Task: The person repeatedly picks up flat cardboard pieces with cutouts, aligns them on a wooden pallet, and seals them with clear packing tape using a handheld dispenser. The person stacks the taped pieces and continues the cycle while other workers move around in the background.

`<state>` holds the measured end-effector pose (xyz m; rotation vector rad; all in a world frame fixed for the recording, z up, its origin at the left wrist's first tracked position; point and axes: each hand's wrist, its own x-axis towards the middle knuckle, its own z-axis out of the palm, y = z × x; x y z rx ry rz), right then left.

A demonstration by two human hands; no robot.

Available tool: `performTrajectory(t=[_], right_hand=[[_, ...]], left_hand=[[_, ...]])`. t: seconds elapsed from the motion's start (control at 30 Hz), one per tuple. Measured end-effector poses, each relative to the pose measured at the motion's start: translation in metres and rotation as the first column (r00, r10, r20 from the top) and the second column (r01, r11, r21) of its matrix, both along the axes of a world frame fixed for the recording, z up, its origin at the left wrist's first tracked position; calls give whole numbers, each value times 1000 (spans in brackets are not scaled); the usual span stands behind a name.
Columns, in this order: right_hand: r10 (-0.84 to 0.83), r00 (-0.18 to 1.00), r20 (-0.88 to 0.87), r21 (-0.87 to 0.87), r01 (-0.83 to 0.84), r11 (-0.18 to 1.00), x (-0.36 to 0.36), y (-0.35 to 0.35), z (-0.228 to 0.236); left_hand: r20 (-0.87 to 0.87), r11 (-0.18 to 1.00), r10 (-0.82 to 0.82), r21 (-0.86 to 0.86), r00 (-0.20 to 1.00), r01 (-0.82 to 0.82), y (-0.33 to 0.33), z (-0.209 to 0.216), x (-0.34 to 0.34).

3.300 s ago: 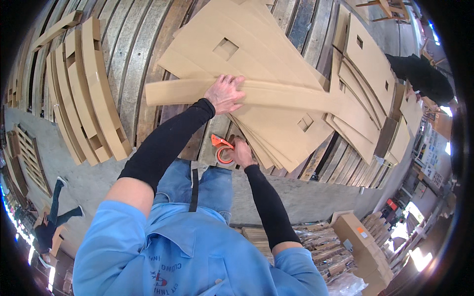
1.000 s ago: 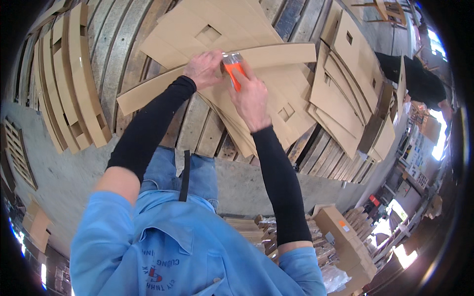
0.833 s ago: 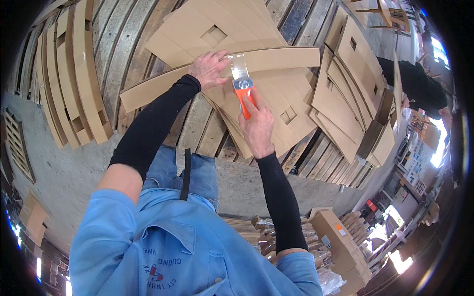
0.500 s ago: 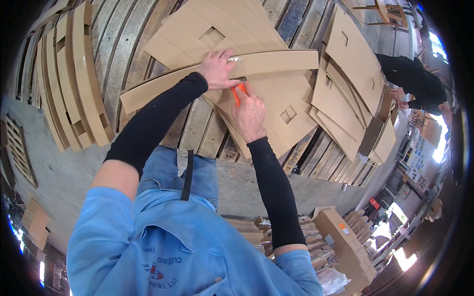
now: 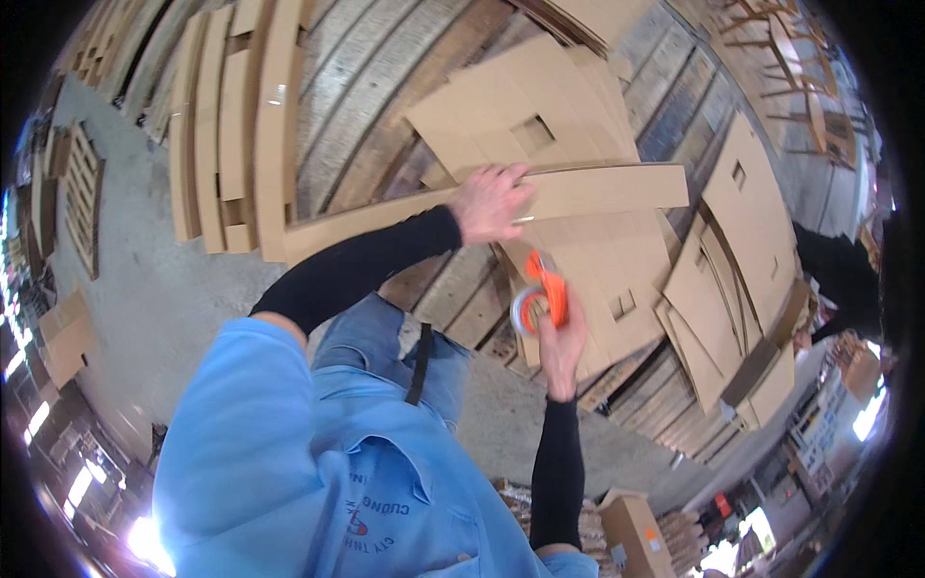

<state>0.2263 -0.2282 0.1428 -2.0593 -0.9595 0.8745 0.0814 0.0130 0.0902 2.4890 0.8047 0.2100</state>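
A long, narrow cardboard box (image 5: 617,189) lies slantwise across flat cardboard sheets (image 5: 482,106), with a shiny bit of tape by its middle. My left hand (image 5: 489,204) lies over that middle, its fingers curled across the box and gripping it. On the near side, apart from the box, my right hand (image 5: 567,342) holds an orange tape dispenser (image 5: 553,287) with a roll of tape on it. The roll faces left, and the dispenser's head points toward the box.
Slatted wooden pallets (image 5: 376,72) bear the cardboard. Several more long boxes (image 5: 277,125) stand side by side at the left. Further cardboard sheets (image 5: 747,212) are stacked at the right, where a person in black (image 5: 836,275) stands. Wooden chairs (image 5: 805,82) are at the far right.
My right hand has drawn the tape dispenser back from the box toward me. My left hand stays on the box. The whole view has swung, shifting the scene rightward and downward.
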Motion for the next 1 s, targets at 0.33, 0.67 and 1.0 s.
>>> performTrajectory(t=[0.33, 0.67, 1.0], right_hand=[[-218, 845, -488, -167, 154, 974, -101, -88, -80], [196, 959, -204, -252, -245, 936, -66, -27, -159], [25, 975, 219, -84, -7, 996, -51, -48, -88]], left_hand=[[-183, 747, 657, 293, 731, -597, 163, 88, -253], [-40, 930, 318, 208, 947, -303, 79, -30, -160], [71, 208, 950, -870, 305, -447, 123, -120, -65]])
